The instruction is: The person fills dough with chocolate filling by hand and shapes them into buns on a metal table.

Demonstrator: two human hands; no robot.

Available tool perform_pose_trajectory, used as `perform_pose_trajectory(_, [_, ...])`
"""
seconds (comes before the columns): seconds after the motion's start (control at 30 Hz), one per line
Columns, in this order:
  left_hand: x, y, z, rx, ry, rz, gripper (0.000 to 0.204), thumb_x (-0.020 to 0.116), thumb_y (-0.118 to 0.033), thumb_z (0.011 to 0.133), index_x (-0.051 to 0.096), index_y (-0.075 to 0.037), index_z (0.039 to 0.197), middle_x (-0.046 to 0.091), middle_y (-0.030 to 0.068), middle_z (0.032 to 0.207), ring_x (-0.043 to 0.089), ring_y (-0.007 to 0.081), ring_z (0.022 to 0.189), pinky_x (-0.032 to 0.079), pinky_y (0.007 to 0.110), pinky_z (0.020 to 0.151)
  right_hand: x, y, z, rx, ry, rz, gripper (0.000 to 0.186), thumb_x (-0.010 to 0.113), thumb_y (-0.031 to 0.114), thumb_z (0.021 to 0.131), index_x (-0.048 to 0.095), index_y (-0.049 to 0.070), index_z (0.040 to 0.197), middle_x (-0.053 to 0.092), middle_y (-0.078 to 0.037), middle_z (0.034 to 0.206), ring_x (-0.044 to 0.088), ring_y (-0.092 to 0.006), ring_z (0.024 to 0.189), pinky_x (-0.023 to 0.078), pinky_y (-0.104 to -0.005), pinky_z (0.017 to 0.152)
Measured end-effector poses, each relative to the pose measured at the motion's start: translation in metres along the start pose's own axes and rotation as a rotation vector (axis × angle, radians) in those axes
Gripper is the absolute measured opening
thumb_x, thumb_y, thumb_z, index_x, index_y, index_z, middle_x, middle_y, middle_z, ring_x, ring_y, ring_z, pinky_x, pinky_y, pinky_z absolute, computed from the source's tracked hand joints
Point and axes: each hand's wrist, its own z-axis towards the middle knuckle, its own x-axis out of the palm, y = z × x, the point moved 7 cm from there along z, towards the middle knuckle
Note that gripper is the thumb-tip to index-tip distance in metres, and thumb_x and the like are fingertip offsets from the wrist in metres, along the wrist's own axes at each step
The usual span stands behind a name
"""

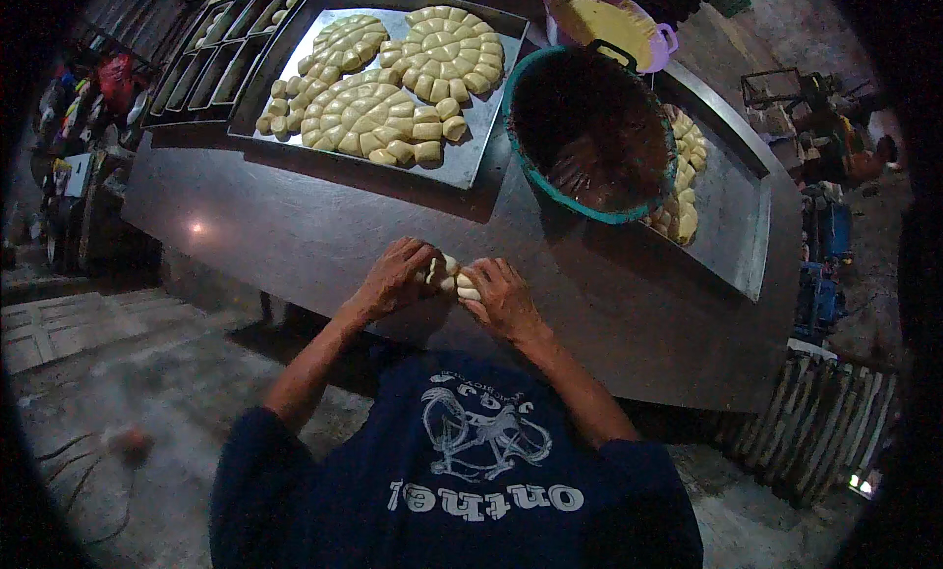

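Observation:
Both my hands meet over the near edge of the metal table (pixel 324 220), closed round small pale pieces of dough (pixel 452 277). My left hand (pixel 398 271) grips the dough from the left, and my right hand (pixel 504 299) has its bent fingers on the right end. Part of the dough is hidden beneath my fingers. Beyond my hands, a green-rimmed basin (pixel 589 213) holds a dark brown mass. To its left lies a metal tray (pixel 462 166) with dough pieces (pixel 359 117) set in round clusters.
Divided dark baking tins (pixel 211 73) stand at the far left. A purple basin (pixel 663 43) with yellowish contents sits behind the green one. Another metal tray (pixel 732 215) with dough pieces (pixel 688 166) lies to the right, partly hidden by the green basin. A slatted stack (pixel 810 431) stands beyond the table's right edge.

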Motion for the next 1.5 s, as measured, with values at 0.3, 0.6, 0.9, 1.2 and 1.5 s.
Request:
perform_pose_trajectory(0.3, [-0.01,-0.008,0.004,0.071,-0.051,0.013,0.057,0.077,-0.02,0.075,0.054,-0.008,0.126,0.057,0.014,0.125,0.053,0.0373,0.116,0.042,0.045,0.1,-0.001,0.017,0.012,-0.025,-0.16,-0.122,0.092,0.077,0.059,0.067,0.048,0.006,0.136,0.052,-0.014,0.126,0.052,-0.0327,0.112,0.041,-0.0469,0.097])
perform_pose_trajectory(0.6, [-0.026,-0.004,0.004,0.067,0.18,0.04,0.042,0.07,-0.02,0.08,0.056,-0.008,0.118,0.058,0.0125,0.119,0.052,0.0353,0.114,0.043,0.043,0.099,0.013,0.017,0.031,0.003,-0.131,-0.116,0.082,0.078,0.05,0.069,0.051,0.004,0.131,0.054,-0.015,0.116,0.054,-0.033,0.107,0.043,-0.0464,0.093])
perform_pose_trajectory(0.9, [-0.015,0.011,-0.002,0.173,0.107,0.071,0.027,0.065,-0.014,0.081,0.058,-0.008,0.106,0.06,0.0119,0.105,0.055,0.0349,0.102,0.046,0.043,0.091,0.023,0.021,0.037,-0.007,-0.079,-0.109,0.052,0.08,0.033,0.07,0.056,0.005,0.107,0.054,-0.011,0.103,0.057,-0.0309,0.098,0.049,-0.0438,0.082])
perform_pose_trajectory(1.2, [-0.037,0.028,0.011,0.063,0.165,0.079,0.046,0.07,-0.015,0.079,0.057,-0.009,0.123,0.058,0.0129,0.122,0.051,0.035,0.118,0.04,0.045,0.103,0.005,-0.002,0.068,-0.09,-0.14,-0.056,0.056,0.082,0.034,0.068,0.057,0.005,0.109,0.056,-0.012,0.102,0.061,-0.0311,0.092,0.052,-0.0413,0.076])
perform_pose_trajectory(1.5, [-0.02,0.019,0.001,0.045,0.094,0.164,0.094,0.076,-0.048,0.07,0.036,-0.011,0.148,0.036,0.0145,0.151,0.028,0.0344,0.143,0.018,0.051,0.118,0.014,0.004,0.061,-0.082,-0.019,-0.126,0.082,0.079,0.048,0.07,0.048,0.005,0.133,0.053,-0.014,0.123,0.053,-0.0324,0.116,0.043,-0.0452,0.097])
